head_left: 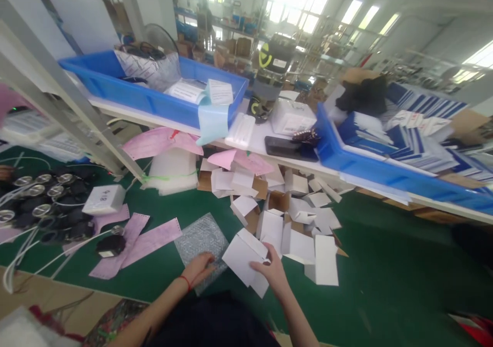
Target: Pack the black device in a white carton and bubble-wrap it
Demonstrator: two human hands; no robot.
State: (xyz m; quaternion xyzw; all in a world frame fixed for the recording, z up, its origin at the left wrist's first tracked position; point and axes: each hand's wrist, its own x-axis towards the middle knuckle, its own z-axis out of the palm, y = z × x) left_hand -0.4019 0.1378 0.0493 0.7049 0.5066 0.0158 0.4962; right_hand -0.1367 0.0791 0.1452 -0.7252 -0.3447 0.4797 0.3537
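My right hand (272, 269) grips the near right edge of an open white cardboard box (242, 254), its thumb and fingers pinching the flap side. The box is tilted above the green table, with a flap hanging down. My left hand (199, 269), a red string around its wrist, rests on a sheet or pouch of bubble wrap (202, 236) lying flat beside the box; its fingers are slightly apart. Just beyond my right hand is a pile of open white boxes (271, 229), some showing brown insides.
At left lie black round devices (110, 245) with white cables, pink strips (152, 242) and a white box marked 918 (103, 199). A shelf edge crosses ahead, carrying a blue tray (154, 98), a phone (290, 148) and a blue bin (370, 162) of folded cards. A metal post (82, 95) stands left.
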